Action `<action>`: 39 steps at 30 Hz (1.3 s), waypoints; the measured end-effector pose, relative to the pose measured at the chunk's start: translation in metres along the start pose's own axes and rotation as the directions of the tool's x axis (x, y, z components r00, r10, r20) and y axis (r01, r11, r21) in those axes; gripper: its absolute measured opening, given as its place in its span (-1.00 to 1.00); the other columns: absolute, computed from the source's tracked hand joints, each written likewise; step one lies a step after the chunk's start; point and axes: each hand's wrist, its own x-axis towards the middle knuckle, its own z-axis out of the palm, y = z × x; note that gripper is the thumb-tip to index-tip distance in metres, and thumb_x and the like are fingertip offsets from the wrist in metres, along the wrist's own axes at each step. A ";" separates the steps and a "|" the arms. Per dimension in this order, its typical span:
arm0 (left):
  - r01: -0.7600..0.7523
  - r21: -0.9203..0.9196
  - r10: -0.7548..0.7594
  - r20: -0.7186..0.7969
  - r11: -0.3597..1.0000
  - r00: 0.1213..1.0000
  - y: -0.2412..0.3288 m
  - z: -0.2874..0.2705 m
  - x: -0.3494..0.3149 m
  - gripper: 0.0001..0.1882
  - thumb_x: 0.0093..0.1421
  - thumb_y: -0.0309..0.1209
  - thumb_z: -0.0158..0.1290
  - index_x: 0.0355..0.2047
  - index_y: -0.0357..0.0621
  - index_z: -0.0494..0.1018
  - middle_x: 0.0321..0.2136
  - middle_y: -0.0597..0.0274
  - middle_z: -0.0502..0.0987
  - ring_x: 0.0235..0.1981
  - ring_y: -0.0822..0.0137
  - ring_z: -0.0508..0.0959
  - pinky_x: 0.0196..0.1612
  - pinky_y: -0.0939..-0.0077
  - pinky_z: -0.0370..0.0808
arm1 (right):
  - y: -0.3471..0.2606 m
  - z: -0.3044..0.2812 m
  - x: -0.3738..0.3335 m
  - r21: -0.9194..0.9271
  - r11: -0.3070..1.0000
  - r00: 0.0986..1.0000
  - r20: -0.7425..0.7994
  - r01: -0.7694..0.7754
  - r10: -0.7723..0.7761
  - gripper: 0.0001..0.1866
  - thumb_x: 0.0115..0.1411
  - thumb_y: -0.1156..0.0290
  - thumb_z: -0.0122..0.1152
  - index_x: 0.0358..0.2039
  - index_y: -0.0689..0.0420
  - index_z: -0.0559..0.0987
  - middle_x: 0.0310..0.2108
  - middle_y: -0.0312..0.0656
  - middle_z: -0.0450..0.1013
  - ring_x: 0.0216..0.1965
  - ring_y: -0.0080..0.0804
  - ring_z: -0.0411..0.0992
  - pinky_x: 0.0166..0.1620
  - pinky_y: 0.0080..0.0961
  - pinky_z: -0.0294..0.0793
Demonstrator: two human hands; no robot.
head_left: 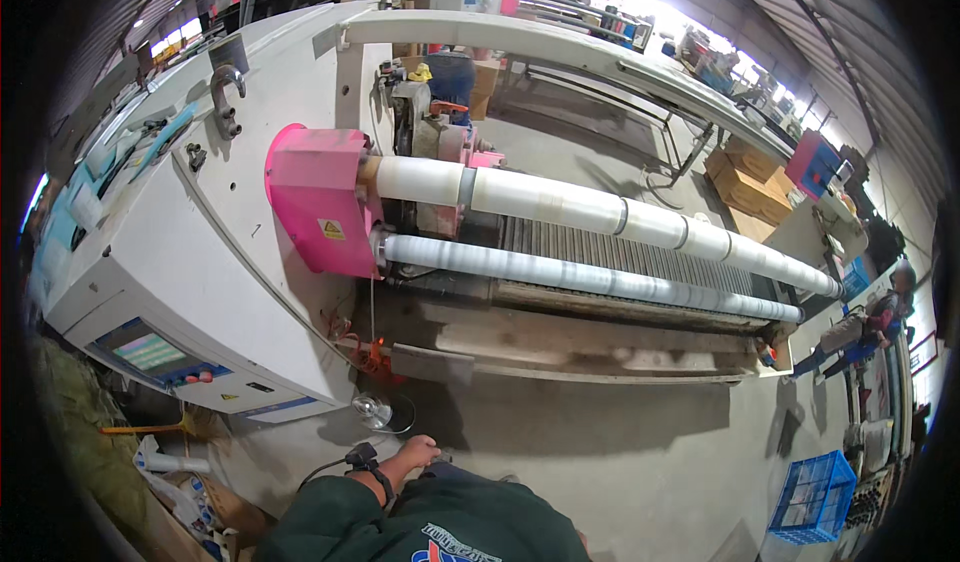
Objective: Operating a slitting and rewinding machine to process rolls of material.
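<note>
My left hand (420,451) is in front of my body at the lower middle, fingers curled closed. A small greyish bit shows beside the fingertips, too small to name. A dark strap with a small black device sits on that wrist. My right hand is out of view. Ahead stands a long white machine with two horizontal rollers: a thicker white upper roller (545,204) with dark gaps, and a thinner pale lower roller (560,274). Their left ends enter a pink guard housing (318,202). Neither roller is touched by my hand. Nearest to the hand is a round shiny metal object (374,412) on the floor.
A control cabinet (190,332) with a lit screen stands left. A long trough edge (580,370) runs below the rollers. On the right are a blue plastic crate (812,497), cardboard boxes (750,184) and another person (862,327). Cartons and rolls (195,497) lie lower left.
</note>
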 end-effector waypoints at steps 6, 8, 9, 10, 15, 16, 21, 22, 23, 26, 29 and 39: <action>-0.044 0.098 0.040 0.045 0.994 0.998 -0.010 0.001 0.017 -0.74 0.07 -0.30 0.09 -0.33 -0.26 0.48 -0.53 0.17 0.51 -0.59 0.35 0.53 -0.53 0.42 0.47 | 0.065 0.012 0.040 -0.027 0.989 0.987 0.057 -0.146 0.148 -0.52 0.01 0.17 0.28 -0.18 0.30 0.56 -0.32 -0.12 0.54 -0.29 -0.44 0.48 -0.17 -0.53 0.44; -0.040 0.088 0.036 0.045 0.995 0.998 -0.014 -0.001 0.017 -0.73 0.07 -0.30 0.09 -0.33 -0.26 0.47 -0.53 0.17 0.50 -0.59 0.36 0.53 -0.53 0.42 0.47 | 0.063 0.012 0.041 0.042 0.982 0.983 0.047 -0.181 0.179 -0.53 0.02 0.18 0.28 -0.18 0.31 0.55 -0.31 -0.14 0.54 -0.28 -0.46 0.47 -0.16 -0.55 0.44; -0.047 0.086 0.042 0.064 0.995 0.997 -0.010 0.001 0.019 -0.73 0.07 -0.30 0.09 -0.33 -0.27 0.47 -0.53 0.18 0.50 -0.58 0.37 0.53 -0.53 0.42 0.47 | 0.076 0.010 0.044 0.042 0.982 0.982 0.037 -0.185 0.183 -0.53 0.02 0.18 0.28 -0.18 0.31 0.55 -0.31 -0.14 0.54 -0.28 -0.46 0.47 -0.16 -0.55 0.44; -0.053 0.086 0.046 0.074 0.995 0.996 -0.006 0.002 0.020 -0.73 0.07 -0.30 0.09 -0.33 -0.27 0.47 -0.53 0.18 0.50 -0.58 0.37 0.53 -0.53 0.42 0.47 | 0.089 0.008 0.045 0.091 0.985 0.989 0.043 -0.144 0.141 -0.54 0.03 0.19 0.28 -0.18 0.31 0.55 -0.30 -0.13 0.54 -0.28 -0.47 0.47 -0.16 -0.56 0.43; -0.013 0.107 0.006 0.062 0.994 0.998 -0.006 -0.001 0.020 -0.64 0.08 -0.28 0.12 -0.18 -0.28 0.45 -0.49 0.13 0.53 -0.55 0.36 0.54 -0.51 0.42 0.48 | 0.070 0.009 0.041 0.116 0.985 0.991 0.049 -0.127 0.122 -0.56 0.05 0.23 0.28 -0.16 0.32 0.54 -0.28 -0.14 0.54 -0.27 -0.50 0.46 -0.15 -0.57 0.43; -0.008 0.100 0.003 0.056 0.995 0.998 -0.007 -0.002 0.018 -0.64 0.08 -0.28 0.12 -0.18 -0.28 0.45 -0.49 0.13 0.53 -0.55 0.36 0.54 -0.51 0.42 0.48 | 0.057 0.006 0.038 0.098 0.982 0.985 0.076 -0.163 0.156 -0.55 0.05 0.23 0.27 -0.16 0.32 0.54 -0.27 -0.13 0.53 -0.27 -0.48 0.46 -0.15 -0.56 0.43; 0.016 0.081 -0.023 0.082 0.997 0.996 0.008 -0.004 0.011 -0.59 0.08 -0.29 0.12 -0.12 -0.29 0.43 -0.47 0.12 0.54 -0.54 0.34 0.55 -0.50 0.41 0.49 | 0.048 0.002 0.035 0.054 0.972 0.973 0.034 -0.230 0.229 -0.54 0.05 0.20 0.25 -0.15 0.32 0.53 -0.25 -0.10 0.53 -0.24 -0.43 0.46 -0.12 -0.53 0.43; 0.015 0.081 -0.022 0.083 0.997 0.996 0.011 -0.004 0.009 -0.59 0.08 -0.29 0.12 -0.12 -0.29 0.43 -0.47 0.12 0.54 -0.54 0.34 0.55 -0.50 0.41 0.49 | 0.049 0.000 0.035 0.060 0.974 0.975 0.043 -0.220 0.218 -0.52 0.05 0.17 0.24 -0.15 0.32 0.53 -0.25 -0.09 0.52 -0.24 -0.41 0.46 -0.12 -0.52 0.43; 0.027 0.075 -0.033 0.079 0.997 0.996 0.014 -0.004 0.006 -0.59 0.08 -0.28 0.12 -0.11 -0.29 0.42 -0.46 0.11 0.54 -0.54 0.34 0.55 -0.49 0.42 0.49 | 0.050 -0.001 0.035 0.067 0.975 0.977 0.053 -0.210 0.207 -0.51 0.05 0.15 0.23 -0.16 0.32 0.53 -0.24 -0.08 0.52 -0.23 -0.39 0.46 -0.11 -0.50 0.42; 0.034 0.084 -0.041 0.082 0.996 0.996 0.011 -0.005 0.008 -0.57 0.09 -0.28 0.12 -0.09 -0.29 0.41 -0.44 0.10 0.54 -0.53 0.33 0.55 -0.48 0.42 0.49 | 0.050 0.002 0.040 -0.024 0.981 0.979 0.050 -0.194 0.195 -0.48 0.04 0.12 0.22 -0.15 0.33 0.53 -0.24 -0.08 0.52 -0.23 -0.38 0.47 -0.11 -0.50 0.43; 0.045 0.087 -0.052 0.077 0.995 0.996 0.004 -0.005 0.008 -0.56 0.09 -0.28 0.12 -0.07 -0.29 0.40 -0.41 0.10 0.54 -0.52 0.33 0.55 -0.48 0.43 0.48 | 0.054 0.003 0.038 0.017 0.990 0.988 0.071 -0.140 0.138 -0.48 0.04 0.12 0.22 -0.15 0.32 0.53 -0.24 -0.08 0.52 -0.23 -0.38 0.47 -0.12 -0.50 0.43; -0.029 -0.009 0.028 -0.025 1.000 0.999 -0.001 -0.015 -0.003 -0.76 0.01 -0.28 0.05 -0.59 -0.24 0.44 -0.71 0.16 0.46 -0.64 0.29 0.48 -0.51 0.38 0.39 | 0.036 0.016 0.042 0.096 0.973 0.978 0.042 -0.208 0.205 -0.51 -0.01 0.16 0.27 -0.19 0.32 0.56 -0.29 -0.06 0.54 -0.25 -0.39 0.47 -0.15 -0.52 0.43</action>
